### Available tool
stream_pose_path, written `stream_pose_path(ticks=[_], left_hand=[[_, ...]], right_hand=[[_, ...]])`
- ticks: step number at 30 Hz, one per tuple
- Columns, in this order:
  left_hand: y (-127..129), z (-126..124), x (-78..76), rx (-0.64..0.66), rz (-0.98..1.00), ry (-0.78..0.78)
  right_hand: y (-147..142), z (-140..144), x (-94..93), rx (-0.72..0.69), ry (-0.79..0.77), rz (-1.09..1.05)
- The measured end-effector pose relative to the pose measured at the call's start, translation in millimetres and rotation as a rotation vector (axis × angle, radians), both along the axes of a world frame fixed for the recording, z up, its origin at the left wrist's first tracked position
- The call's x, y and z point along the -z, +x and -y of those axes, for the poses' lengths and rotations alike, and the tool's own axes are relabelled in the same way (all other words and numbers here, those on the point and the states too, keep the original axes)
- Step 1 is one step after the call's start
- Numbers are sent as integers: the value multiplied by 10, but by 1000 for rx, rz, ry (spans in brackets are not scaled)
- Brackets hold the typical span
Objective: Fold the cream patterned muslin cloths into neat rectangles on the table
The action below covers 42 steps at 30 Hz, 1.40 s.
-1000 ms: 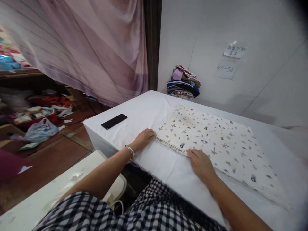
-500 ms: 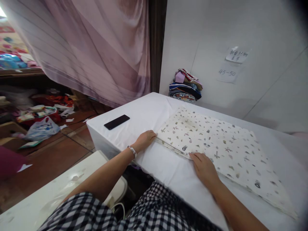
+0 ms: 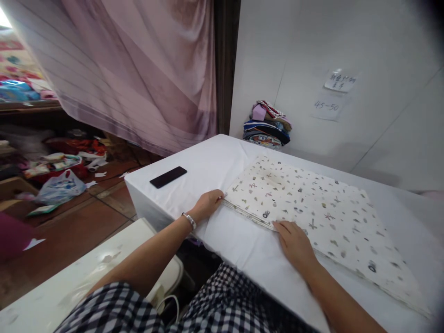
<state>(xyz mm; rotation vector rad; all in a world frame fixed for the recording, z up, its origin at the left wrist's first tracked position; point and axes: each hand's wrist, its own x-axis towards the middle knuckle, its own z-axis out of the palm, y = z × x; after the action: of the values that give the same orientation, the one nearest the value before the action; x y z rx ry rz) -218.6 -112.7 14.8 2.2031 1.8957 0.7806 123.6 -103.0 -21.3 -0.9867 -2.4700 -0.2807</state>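
A folded white cloth (image 3: 322, 208) with small grey, brown and green prints lies flat in several layers on the white-covered table (image 3: 222, 157). My left hand (image 3: 209, 203), with a silver bracelet at the wrist, pinches the cloth's near left corner. Further right, my right hand (image 3: 294, 240) has its fingertips on top of the cloth at the near edge. The right thumb lies at that edge, and its tip is hard to make out. Left of the cloth, a black phone (image 3: 168, 177) rests on the table.
Behind the table, a stack of folded fabrics (image 3: 266, 125) stands by the white wall (image 3: 294, 55). A pink curtain (image 3: 166, 69) hangs at the back left. A white bench-like surface (image 3: 86, 273) is at my left. Bags and boxes (image 3: 60, 187) lie on the floor.
My left hand has shifted very slightly left at the cloth's corner. The right hand and the cloth look almost the same.
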Motion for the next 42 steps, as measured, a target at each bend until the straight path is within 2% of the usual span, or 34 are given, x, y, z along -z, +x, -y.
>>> stream_pose_path(ticks=[4,13,21,26,31,38,42], left_hand=[[17,16,-4,70,-1,30],[85,45,-73,15,-29,5],[49,27,-60,32,-56,-53],[87,41,-97,5,-212,-73],[101,9,-110,30,-356,-64],[-42,101,-121,105,-421,30],[-88,191,-78,151,-408,45]], right_hand=[[2,-1,4,0,-15,-5],[1,-10,7,-5,-16,-17],[-2,-7,-5,-12,-28,-31],[-2,-8,-3,-15,-44,-28],[3,-8,-4,-8,-53,-23],[14,-11,-1,-10,-47,-35],[15,-10,-2,-17,-44,-28]])
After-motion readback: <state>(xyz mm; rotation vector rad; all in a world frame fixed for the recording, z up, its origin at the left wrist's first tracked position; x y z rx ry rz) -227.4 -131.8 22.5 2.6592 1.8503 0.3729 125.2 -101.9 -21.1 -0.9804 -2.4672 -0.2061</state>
